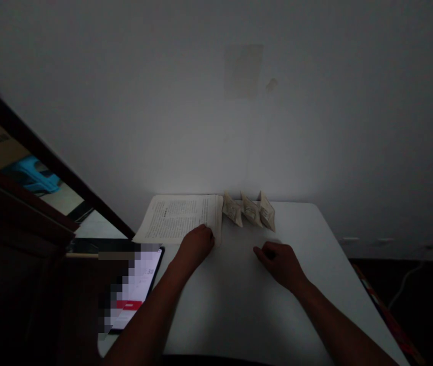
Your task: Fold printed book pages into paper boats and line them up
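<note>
Stacked printed pages (pixel 174 216) lie at the back left of the white table, against the wall. My left hand (pixel 198 240) rests on their lower right part with its fingers curled in, and no object shows in it. Three folded paper boats (pixel 251 212) made of printed paper stand in a row just right of the pages. My right hand (pixel 280 262) is over the table in front of the boats, apart from them. Its fingers are loosely curled, with a small gap by the thumb and nothing in them.
A tablet with a lit screen (pixel 140 284) lies at the table's left edge, beside my left forearm; part of it is pixelated. The white table (pixel 304 229) meets a plain wall (pixel 186 127). A dark-framed mirror (pixel 60 173) leans at the left. A pale cable (pixel 403 279) hangs at the right.
</note>
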The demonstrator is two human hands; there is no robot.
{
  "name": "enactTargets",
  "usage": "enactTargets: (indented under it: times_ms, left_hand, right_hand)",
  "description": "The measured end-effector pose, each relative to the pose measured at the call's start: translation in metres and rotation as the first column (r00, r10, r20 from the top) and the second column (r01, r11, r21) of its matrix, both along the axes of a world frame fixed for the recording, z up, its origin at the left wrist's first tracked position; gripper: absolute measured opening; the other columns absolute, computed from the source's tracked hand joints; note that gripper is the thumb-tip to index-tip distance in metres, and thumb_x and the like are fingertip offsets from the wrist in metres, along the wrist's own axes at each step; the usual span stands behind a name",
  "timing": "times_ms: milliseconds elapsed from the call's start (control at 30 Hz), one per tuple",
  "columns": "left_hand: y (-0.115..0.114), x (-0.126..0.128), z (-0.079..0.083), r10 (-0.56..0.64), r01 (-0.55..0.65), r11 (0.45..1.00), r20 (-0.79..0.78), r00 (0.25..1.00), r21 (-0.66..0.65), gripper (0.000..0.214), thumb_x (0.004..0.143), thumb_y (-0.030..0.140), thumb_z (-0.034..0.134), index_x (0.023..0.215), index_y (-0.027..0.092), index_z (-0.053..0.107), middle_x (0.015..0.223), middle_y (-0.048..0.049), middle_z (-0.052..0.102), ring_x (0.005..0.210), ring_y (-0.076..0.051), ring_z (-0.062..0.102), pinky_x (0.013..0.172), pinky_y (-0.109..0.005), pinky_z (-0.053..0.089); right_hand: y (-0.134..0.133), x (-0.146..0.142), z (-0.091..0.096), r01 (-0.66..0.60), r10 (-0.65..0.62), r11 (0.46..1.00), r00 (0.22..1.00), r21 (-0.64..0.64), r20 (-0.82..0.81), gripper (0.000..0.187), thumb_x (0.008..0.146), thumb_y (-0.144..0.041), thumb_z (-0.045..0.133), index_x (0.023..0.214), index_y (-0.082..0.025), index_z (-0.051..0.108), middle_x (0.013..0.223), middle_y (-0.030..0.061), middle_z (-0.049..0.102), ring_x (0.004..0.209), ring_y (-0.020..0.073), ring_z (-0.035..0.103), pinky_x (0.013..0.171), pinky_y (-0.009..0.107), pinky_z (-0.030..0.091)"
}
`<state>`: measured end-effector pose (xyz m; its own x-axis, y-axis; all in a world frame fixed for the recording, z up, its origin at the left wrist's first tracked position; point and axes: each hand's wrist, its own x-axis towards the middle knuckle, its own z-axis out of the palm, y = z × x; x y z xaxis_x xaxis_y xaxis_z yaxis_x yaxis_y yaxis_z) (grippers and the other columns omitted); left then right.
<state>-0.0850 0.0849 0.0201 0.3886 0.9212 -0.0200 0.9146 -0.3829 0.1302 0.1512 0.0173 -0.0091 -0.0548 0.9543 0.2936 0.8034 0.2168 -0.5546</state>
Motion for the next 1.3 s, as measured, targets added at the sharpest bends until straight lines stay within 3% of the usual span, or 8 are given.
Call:
enactTargets:
  times_ms: [200,400,567,867,1300]
  left_hand:
    - [0.002,0.003,-0.008,-0.106,0.105,0.994,-0.061,0.993,-0.008,0.021,0.082,0.006,0.041,0.088,0.01,0.06,0.092,-0.0149,0.06,0.093,-0.023,0.058,0.082,-0.031,0.044]
    - [0.004,0.0,-0.01,-0.112,0.111,0.994,-0.08,0.99,-0.015,0.021,0.082,0.005,0.039,0.091,0.009,0.057,0.092,-0.0153,0.061,0.09,-0.023,0.06,0.08,-0.034,0.045]
    - [0.006,-0.002,-0.006,-0.106,0.104,0.994,-0.062,0.992,-0.032,0.017,0.082,0.009,0.042,0.088,0.011,0.057,0.09,-0.014,0.062,0.089,-0.023,0.061,0.078,-0.032,0.045]
    - [0.001,-0.014,0.017,-0.104,0.104,0.994,0.037,0.994,-0.013,0.015,0.081,0.022,0.05,0.092,0.016,0.059,0.093,-0.0076,0.062,0.082,-0.019,0.06,0.07,-0.026,0.044]
    - [0.004,-0.009,0.017,-0.152,0.152,0.988,0.028,0.988,0.015,0.018,0.076,0.031,0.055,0.082,0.017,0.065,0.085,-0.0061,0.061,0.076,-0.02,0.059,0.068,-0.029,0.044]
  right_hand:
    - [0.001,0.0,-0.002,-0.002,0.002,1.0,1.0,-0.001,0.0,0.041,0.084,-0.044,0.046,0.051,-0.02,0.046,0.047,-0.002,0.048,0.046,0.0122,0.044,0.049,0.024,0.034]
    - [0.001,0.0,-0.001,-0.001,0.001,1.0,1.0,-0.011,0.001,0.04,0.084,-0.042,0.048,0.051,-0.02,0.046,0.047,-0.0027,0.047,0.046,0.0115,0.044,0.05,0.024,0.034]
    - [0.001,0.0,0.0,-0.001,0.001,1.0,1.0,-0.026,-0.002,0.04,0.084,-0.043,0.048,0.051,-0.02,0.043,0.048,-0.0032,0.045,0.046,0.0113,0.043,0.05,0.024,0.032]
    - [0.001,0.0,-0.001,0.001,-0.001,0.999,1.0,-0.032,-0.018,0.04,0.084,-0.042,0.048,0.051,-0.02,0.043,0.048,-0.0029,0.046,0.046,0.0117,0.044,0.05,0.024,0.033]
    - [0.0,0.0,0.001,-0.005,0.005,0.999,1.0,-0.034,-0.012,0.04,0.084,-0.042,0.049,0.051,-0.02,0.045,0.048,-0.0029,0.047,0.046,0.0114,0.045,0.051,0.024,0.033]
